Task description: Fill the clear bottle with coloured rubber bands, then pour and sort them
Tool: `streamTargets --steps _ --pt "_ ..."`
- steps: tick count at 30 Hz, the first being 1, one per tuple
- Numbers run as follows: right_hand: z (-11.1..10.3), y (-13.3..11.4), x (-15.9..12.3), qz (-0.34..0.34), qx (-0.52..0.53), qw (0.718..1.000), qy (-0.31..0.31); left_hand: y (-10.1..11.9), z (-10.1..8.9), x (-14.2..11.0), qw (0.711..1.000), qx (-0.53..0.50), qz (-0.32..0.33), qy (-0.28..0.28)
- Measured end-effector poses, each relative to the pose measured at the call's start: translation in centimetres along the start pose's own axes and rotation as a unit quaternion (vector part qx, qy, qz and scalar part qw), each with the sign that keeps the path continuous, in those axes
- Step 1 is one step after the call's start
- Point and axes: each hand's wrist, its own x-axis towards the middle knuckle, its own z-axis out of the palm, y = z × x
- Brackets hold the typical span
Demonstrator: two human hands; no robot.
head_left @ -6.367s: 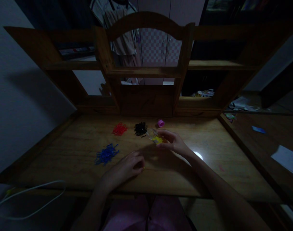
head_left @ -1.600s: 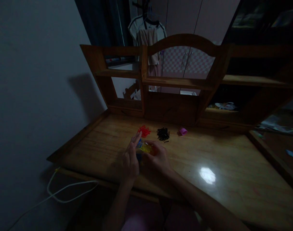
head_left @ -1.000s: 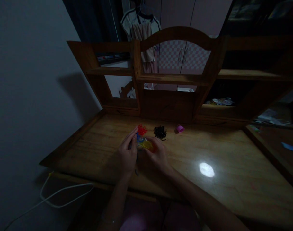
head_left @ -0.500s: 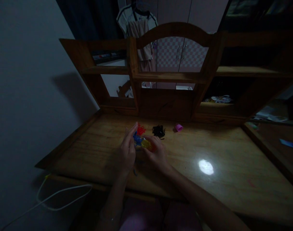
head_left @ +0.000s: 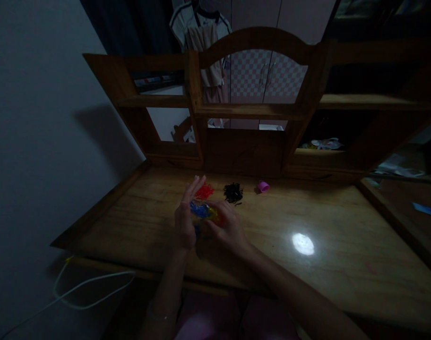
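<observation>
In my right hand (head_left: 227, 224) is a see-through container (head_left: 212, 215) with blue and yellow contents that look like small rubber bands; my fingers are wrapped round its yellow end. Its blue end points left, toward my left palm. My left hand (head_left: 187, 217) is open, held on edge with the fingers stretched out beside that end; whether it touches is hard to tell. Beyond my left fingers lies a pile of red rubber bands (head_left: 204, 191). A pile of black rubber bands (head_left: 233, 193) sits right of it. Some blue bits (head_left: 197, 230) show below the container, partly in shadow.
A pink cup-like cap (head_left: 262, 187) lies on its side on the wooden desk (head_left: 336, 222), right of the black pile. A wooden shelf unit (head_left: 244, 151) rises along the back edge. A white cable (head_left: 91, 283) hangs at the front left.
My left hand has shifted slightly left and its fingers have tilted back from the container. More of the blue end shows, and blue bits appear below it.
</observation>
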Motion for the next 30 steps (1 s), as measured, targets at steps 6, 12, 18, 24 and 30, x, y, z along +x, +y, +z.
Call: streamTargets --steps 6,12,18,24,30 --pt "0.2 0.2 -0.1 0.004 0.058 0.998 -0.006 0.8 -0.1 0.7 0.998 -0.040 0.043 0.014" --pt "-0.9 0.3 1.0 0.127 0.325 0.937 0.001 -0.1 -1.6 0.2 0.989 -0.023 0.038 0.144" --pt "-3.9 -0.3 2.3 0.168 0.416 0.891 -0.070 -2.0 -6.5 -2.4 0.979 0.178 -0.037 0.096" --pt "-4.5 -1.0 2.3 0.166 0.423 0.881 -0.130 -3.9 -10.9 -4.9 0.950 0.296 -0.075 -0.062" --pt "-3.9 -0.1 2.3 0.110 0.297 0.946 -0.073 -5.6 -12.2 -6.1 0.910 0.348 -0.110 -0.195"
